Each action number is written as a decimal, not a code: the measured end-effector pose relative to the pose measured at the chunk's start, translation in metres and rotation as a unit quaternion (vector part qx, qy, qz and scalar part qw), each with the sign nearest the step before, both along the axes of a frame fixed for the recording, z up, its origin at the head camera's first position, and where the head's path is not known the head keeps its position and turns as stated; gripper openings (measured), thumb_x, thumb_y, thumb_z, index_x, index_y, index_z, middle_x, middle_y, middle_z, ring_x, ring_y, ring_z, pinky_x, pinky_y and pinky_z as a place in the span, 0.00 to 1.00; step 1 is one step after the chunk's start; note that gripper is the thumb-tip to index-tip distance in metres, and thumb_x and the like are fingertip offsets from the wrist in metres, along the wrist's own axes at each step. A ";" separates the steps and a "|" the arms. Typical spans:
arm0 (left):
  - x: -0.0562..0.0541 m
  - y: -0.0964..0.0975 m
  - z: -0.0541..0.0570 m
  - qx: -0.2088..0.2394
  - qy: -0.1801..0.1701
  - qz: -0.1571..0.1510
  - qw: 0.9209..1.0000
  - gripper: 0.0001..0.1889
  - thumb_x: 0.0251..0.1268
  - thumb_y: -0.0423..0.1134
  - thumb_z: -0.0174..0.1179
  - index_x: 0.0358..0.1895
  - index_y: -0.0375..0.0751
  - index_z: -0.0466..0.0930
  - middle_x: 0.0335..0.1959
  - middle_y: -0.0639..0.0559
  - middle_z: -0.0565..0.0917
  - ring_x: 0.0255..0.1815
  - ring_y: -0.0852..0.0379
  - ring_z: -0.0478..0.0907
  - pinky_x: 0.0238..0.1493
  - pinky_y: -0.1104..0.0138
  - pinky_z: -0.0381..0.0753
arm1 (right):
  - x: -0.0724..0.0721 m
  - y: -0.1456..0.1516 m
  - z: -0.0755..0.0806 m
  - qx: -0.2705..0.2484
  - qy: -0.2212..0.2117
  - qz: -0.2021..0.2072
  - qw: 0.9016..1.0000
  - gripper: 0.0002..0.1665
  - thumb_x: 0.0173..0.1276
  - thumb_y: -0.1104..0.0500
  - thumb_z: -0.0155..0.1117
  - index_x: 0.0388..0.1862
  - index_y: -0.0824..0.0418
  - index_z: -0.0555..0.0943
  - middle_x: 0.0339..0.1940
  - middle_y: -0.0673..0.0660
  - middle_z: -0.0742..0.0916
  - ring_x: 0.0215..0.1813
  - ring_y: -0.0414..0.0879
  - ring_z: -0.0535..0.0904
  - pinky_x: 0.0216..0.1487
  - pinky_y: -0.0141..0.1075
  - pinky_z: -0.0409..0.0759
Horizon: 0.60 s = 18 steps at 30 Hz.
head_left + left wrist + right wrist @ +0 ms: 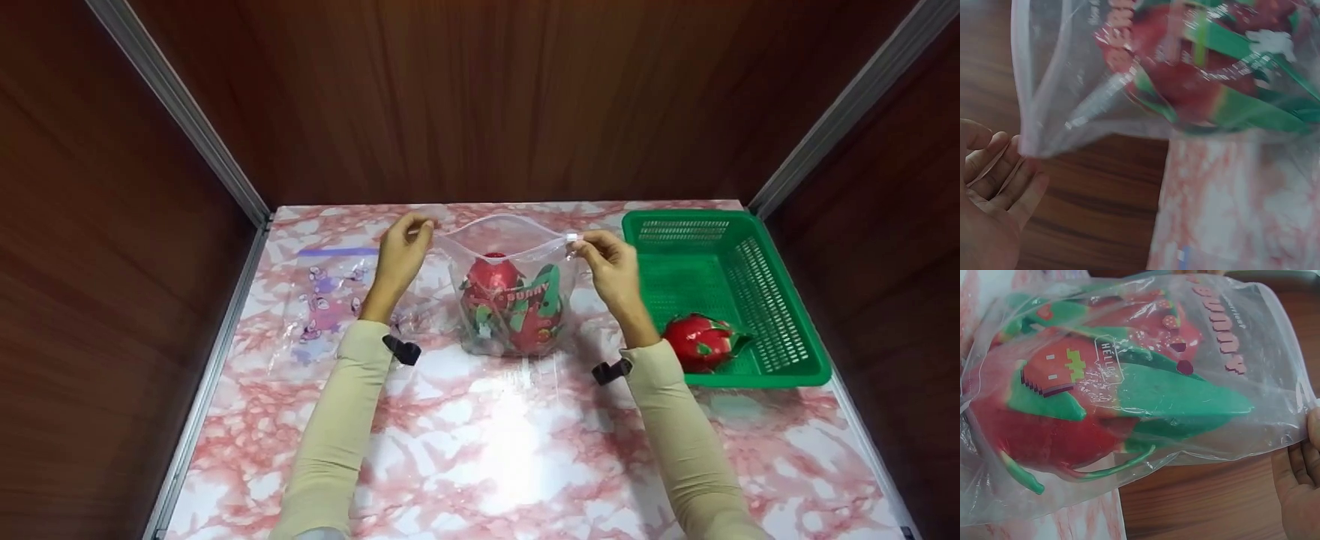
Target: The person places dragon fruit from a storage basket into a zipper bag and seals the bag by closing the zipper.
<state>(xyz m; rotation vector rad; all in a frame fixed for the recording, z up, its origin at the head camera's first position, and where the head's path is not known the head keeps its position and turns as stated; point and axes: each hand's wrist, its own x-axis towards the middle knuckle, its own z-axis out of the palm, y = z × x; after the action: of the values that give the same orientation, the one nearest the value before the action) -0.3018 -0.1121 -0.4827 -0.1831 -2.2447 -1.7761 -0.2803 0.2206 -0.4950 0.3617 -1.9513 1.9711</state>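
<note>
the right hand [613, 266] pinches one corner of the slider bag [536, 262], maybe so it stands upright around dragon fruits [491, 275]; the left hand [403, 251] has loose, released fingers.

Brown wood-grain walls [480, 97], pink marbled tabletop [427, 465]

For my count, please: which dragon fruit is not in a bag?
The dragon fruit in the green basket; the other two are inside the open bag.
</note>
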 end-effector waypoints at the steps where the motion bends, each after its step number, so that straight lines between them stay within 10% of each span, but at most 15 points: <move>1: -0.001 0.003 0.004 -0.006 0.012 -0.004 1.000 0.11 0.81 0.33 0.57 0.53 0.27 0.85 0.50 0.35 0.88 0.56 0.39 0.87 0.60 0.58 0.87 | 0.000 0.000 0.000 0.002 0.000 0.000 1.000 0.06 0.74 0.76 0.63 0.42 0.83 0.83 0.32 0.44 0.91 0.36 0.39 0.88 0.43 0.29 0.88; 9: -0.004 0.046 0.050 -0.038 0.073 -0.095 0.992 0.10 0.80 0.31 0.59 0.52 0.27 0.86 0.49 0.35 0.91 0.54 0.43 0.89 0.61 0.59 0.88 | 0.002 -0.001 0.002 0.014 -0.002 -0.012 1.000 0.07 0.73 0.75 0.65 0.42 0.84 0.83 0.30 0.42 0.91 0.35 0.35 0.87 0.42 0.27 0.86; 18: -0.003 0.097 0.088 -0.109 0.053 -0.199 0.973 0.10 0.81 0.37 0.60 0.50 0.36 0.90 0.43 0.45 0.93 0.46 0.56 0.91 0.53 0.67 0.88 | 0.000 0.000 0.002 0.020 -0.011 -0.005 1.000 0.07 0.74 0.74 0.65 0.42 0.82 0.84 0.30 0.43 0.91 0.34 0.36 0.88 0.43 0.27 0.87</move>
<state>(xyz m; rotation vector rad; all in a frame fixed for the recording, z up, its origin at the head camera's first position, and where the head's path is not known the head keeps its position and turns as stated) -0.3050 -0.0148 -0.3951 -0.8043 -2.4462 -1.6375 -0.2807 0.2202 -0.4934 0.3408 -2.0038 1.9393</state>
